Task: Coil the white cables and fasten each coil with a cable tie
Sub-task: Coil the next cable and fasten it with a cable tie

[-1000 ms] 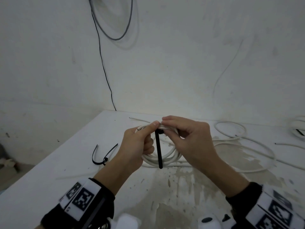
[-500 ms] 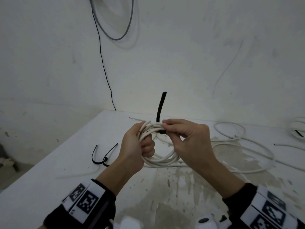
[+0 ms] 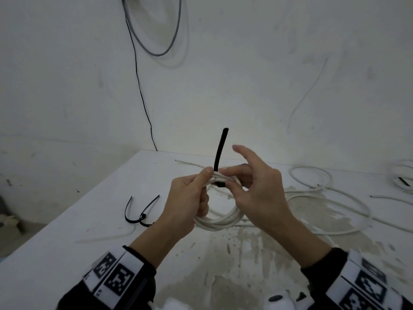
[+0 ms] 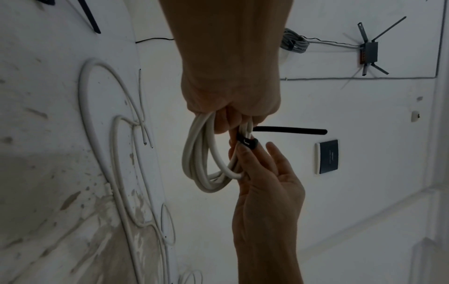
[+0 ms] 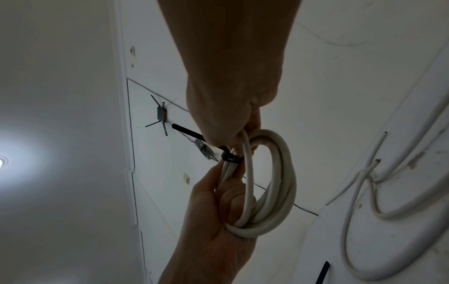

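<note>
My left hand [image 3: 190, 200] grips one side of a coil of white cable [image 3: 220, 223], held upright just above the white table [image 3: 67, 242]. A black cable tie [image 3: 220, 151] wraps the top of the coil, its tail pointing straight up. Its head [image 4: 248, 143] sits on the near side of the strands. My right hand [image 3: 257, 193] pinches the coil at the tie's head between thumb and a finger, with the index finger lifted free. The right wrist view shows the coil [image 5: 279, 182], the tie's head [image 5: 230, 158] and my left hand [image 5: 213, 221] under the coil.
Two spare black cable ties [image 3: 143, 217] lie on the table to the left. Loose white cable [image 3: 335, 198] loops across the right side, with another tied coil [image 3: 404, 175] at the far right edge. The table's left edge drops off. A grey cable [image 3: 156, 41] hangs on the wall.
The tie's tail, which hung down in front of the coil a second ago, now points upward. My right index finger has lifted off the coil.
</note>
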Action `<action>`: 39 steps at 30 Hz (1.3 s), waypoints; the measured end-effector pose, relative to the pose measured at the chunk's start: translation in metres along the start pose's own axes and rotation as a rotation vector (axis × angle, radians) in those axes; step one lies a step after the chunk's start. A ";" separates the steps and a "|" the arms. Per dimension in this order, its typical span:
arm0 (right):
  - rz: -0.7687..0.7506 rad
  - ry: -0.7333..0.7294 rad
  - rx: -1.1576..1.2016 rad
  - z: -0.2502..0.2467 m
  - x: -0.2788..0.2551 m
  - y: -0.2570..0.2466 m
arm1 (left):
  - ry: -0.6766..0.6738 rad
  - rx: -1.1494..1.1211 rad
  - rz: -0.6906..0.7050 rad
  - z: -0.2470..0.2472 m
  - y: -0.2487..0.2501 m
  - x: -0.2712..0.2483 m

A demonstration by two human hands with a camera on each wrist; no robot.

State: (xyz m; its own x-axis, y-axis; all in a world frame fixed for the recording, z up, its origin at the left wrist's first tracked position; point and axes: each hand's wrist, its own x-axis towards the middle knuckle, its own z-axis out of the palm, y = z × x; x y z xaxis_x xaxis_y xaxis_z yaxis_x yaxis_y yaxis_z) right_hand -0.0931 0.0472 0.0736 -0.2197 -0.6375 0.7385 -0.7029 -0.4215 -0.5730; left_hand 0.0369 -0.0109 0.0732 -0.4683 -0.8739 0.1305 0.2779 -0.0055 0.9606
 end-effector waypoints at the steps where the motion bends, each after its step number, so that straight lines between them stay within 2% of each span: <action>1: -0.015 -0.020 -0.006 0.000 0.000 0.001 | 0.012 0.012 0.003 0.000 -0.001 0.000; 6: -0.154 -0.133 -0.023 -0.004 0.002 -0.001 | 0.057 0.082 0.038 -0.002 -0.001 0.001; 14: -0.170 -0.219 0.024 -0.008 0.000 -0.006 | 0.082 0.173 0.118 -0.003 0.003 -0.003; 21: -0.155 -0.360 0.118 -0.016 -0.004 -0.015 | 0.071 0.264 0.351 -0.011 -0.001 -0.004; 25: -0.223 -0.146 0.149 -0.011 -0.006 -0.014 | 0.010 0.327 0.574 -0.012 0.000 -0.001; 27: -0.150 -0.116 0.211 -0.011 -0.008 -0.014 | -0.027 0.370 0.661 -0.012 0.004 -0.001; 29: -0.004 -0.110 0.336 -0.016 -0.009 -0.017 | -0.057 0.432 0.731 -0.012 0.010 -0.002; 34: -0.013 -0.052 0.316 -0.025 -0.002 -0.021 | -0.110 0.411 0.785 -0.012 0.021 0.000; 39: 0.000 -0.149 0.277 -0.032 -0.001 -0.029 | -0.129 0.394 0.787 -0.012 0.026 0.000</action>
State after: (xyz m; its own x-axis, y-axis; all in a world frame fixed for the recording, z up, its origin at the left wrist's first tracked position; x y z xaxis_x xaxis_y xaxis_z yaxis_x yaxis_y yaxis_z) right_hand -0.0943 0.0806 0.1008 -0.1037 -0.7163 0.6900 -0.4874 -0.5682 -0.6630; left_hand 0.0541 -0.0165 0.0949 -0.3608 -0.4920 0.7923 0.2619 0.7619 0.5924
